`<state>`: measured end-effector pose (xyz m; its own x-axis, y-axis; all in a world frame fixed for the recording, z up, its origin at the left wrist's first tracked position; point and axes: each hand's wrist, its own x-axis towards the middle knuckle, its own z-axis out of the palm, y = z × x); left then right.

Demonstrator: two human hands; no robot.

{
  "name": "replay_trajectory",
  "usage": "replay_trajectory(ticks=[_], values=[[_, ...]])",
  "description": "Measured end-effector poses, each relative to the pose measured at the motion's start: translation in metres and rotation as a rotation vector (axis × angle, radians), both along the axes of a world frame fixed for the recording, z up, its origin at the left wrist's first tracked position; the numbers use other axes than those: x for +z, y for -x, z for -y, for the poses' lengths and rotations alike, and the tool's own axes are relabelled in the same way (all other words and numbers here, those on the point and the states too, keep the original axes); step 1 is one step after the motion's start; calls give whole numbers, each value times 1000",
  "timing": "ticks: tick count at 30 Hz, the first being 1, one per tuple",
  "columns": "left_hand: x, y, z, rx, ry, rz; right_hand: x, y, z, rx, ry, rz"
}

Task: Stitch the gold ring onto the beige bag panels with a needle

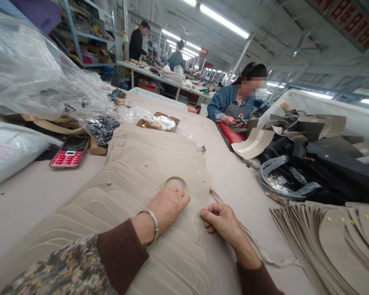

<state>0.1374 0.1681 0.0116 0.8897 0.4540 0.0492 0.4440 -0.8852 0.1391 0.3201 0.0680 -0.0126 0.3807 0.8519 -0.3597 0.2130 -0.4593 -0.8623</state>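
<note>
A long fanned row of beige leather pieces (132,172) with small brass studs lies across the table in front of me. My left hand (169,207), a silver bangle on its wrist, rests on the top piece with fingers curled down beside a gold ring (175,179) lying there. My right hand (220,219) pinches the edge of that same piece at a brass stud, fingers pressed together. A thin beige strap (252,239) trails under my right wrist.
A red phone (70,151) lies at left by clear plastic bags (33,78). A second beige stack (332,241) sits at right below a white bin (322,110) of dark pieces. A person in denim (233,104) works across the table; two others stand farther back.
</note>
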Motion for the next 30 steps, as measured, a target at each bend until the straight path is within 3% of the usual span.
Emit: replay_trajectory(ticks=[9,15,18,26,30], values=[[-7,1,-1,-2,22,56,1,12,0,91,-135,358],[-4,3,-2,-21,23,39,-4,6,10,8,-103,320],[-3,3,-1,-20,24,40,-3,5,15,60,-61,307],[-2,3,-2,3,53,74,2,18,9,107,-224,642],[-15,5,-1,39,49,152,-10,25,2,83,-239,707]])
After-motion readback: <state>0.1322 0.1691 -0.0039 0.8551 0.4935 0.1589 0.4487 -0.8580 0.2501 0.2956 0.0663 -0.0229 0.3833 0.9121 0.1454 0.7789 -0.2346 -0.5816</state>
